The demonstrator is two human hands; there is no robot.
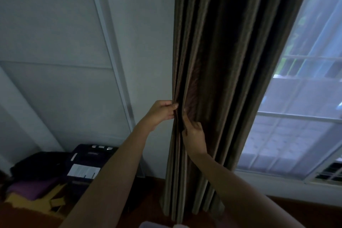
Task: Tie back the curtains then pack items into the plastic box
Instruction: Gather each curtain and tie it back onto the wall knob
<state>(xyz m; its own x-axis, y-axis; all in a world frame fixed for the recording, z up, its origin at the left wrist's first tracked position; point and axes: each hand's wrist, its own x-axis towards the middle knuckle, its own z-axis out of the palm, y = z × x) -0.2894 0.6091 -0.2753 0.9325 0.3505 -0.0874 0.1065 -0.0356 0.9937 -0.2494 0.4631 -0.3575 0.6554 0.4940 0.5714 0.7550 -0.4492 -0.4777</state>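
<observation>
Hands on dark curtain [212,61]: left hand [162,112] pinches the gathered left edge; right hand [193,131] grips folds just beside it. Window [299,116] at right.

pale wall [55,42], bright window [296,116], dim room
</observation>
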